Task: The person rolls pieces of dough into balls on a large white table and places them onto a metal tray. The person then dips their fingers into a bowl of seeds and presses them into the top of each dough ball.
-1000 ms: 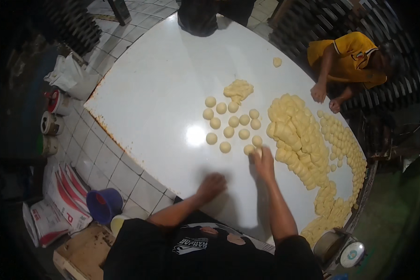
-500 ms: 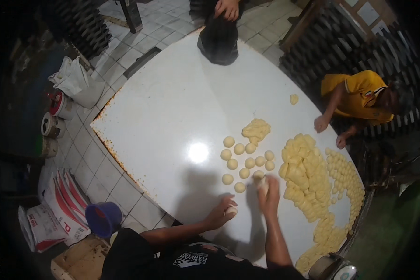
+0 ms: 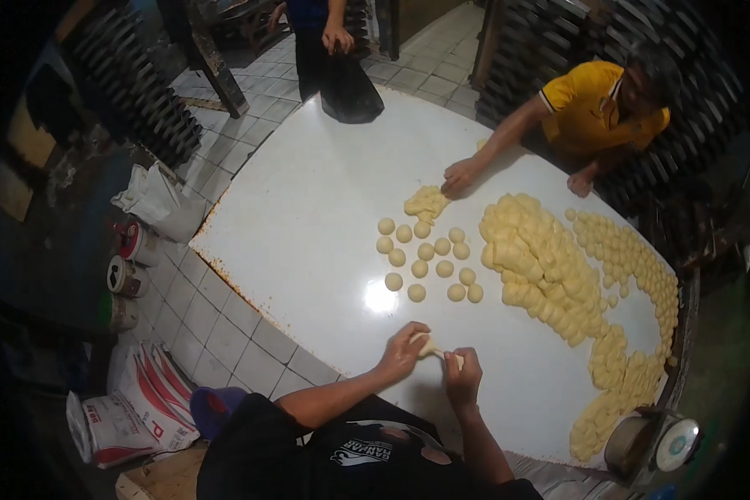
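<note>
Between my hands a piece of pale dough is stretched out above the near part of the white table. My left hand is closed round one end of it, and the fingers of my right hand pinch the other end. Beyond them lie several round dough balls in a loose cluster. A rough lump of dough sits just past the balls, with a co-worker's hand at its edge. To the right spreads a big heap of cut dough pieces.
Small dough pieces line the table's right edge. A scale stands at the near right corner. Across the table a person's hand is above a black bag. Sacks, a blue bucket and tubs stand on the left.
My hands came together, and the dough is now stretched between them. More balls lie in the cluster. The co-worker in yellow reached across to the rough lump. My view shifted.
</note>
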Available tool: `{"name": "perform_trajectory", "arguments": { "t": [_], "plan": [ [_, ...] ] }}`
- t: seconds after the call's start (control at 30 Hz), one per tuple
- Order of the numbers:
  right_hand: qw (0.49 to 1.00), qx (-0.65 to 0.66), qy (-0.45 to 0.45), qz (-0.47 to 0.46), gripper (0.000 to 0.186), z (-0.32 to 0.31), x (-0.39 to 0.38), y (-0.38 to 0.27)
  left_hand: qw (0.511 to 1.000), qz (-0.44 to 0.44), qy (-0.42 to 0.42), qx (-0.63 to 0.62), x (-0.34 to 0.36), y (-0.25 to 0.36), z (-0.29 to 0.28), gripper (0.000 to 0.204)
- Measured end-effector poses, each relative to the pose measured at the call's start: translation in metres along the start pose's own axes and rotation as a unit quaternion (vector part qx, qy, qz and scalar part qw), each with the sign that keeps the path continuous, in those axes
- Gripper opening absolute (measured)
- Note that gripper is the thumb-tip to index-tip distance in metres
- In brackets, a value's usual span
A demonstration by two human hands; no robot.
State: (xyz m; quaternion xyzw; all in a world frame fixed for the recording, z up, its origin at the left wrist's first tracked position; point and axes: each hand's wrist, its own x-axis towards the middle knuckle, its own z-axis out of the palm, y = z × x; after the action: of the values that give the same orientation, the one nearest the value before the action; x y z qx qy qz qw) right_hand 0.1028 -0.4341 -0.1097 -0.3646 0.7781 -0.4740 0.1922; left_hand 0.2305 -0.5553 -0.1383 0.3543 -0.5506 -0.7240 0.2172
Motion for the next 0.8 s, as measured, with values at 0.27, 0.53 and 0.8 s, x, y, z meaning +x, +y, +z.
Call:
{"name": "perform_trajectory", "arguments": {
  "t": [0.27, 0.53, 0.8],
  "plan": [
    [0.841, -0.409, -0.115, -0.335, 0.015, -0.006, -0.009, 0.149, 0.764, 0.281, -0.083, 0.576, 0.022, -0.094, -0.047, 0.033],
    [0.896, -0.257, -0.151, -0.33, 0.027, -0.007, -0.03, 0.181, 0.837, 0.091, -0.275, 0.464, 0.01, -0.115, -0.078, 0.015],
    [0.924, -0.244, -0.044, -0.29, 0.023, 0.02, -0.036, 0.172, 0.844, 0.32, -0.126, 0.412, -0.014, -0.121, -0.049, 0.022]
  ]
}}
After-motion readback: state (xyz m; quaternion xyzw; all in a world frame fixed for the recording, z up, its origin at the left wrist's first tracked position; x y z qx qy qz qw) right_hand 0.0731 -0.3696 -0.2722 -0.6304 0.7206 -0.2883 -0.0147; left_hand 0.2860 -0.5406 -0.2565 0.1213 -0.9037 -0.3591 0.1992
